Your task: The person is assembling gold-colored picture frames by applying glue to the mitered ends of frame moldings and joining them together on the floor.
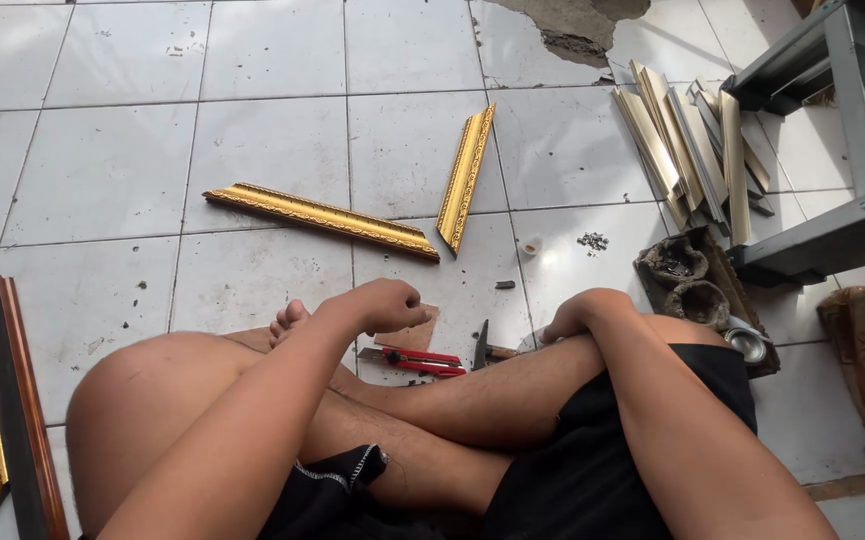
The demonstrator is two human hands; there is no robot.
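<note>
I see the red utility knife (414,360) flat on the tile just below my left hand (384,304), fingers curled shut, holding nothing. Right hand (564,322) rests curled on my shin by a hammer (482,350); can't tell if it grips. Two gold frame mouldings (320,220) lie farther out, crossed legs btwn me & tools.

Both hands, left (384,305) and right (574,318), curl empty above a red cutter (420,361).

Sunlit white tiled floor (272,130), chipped
</note>
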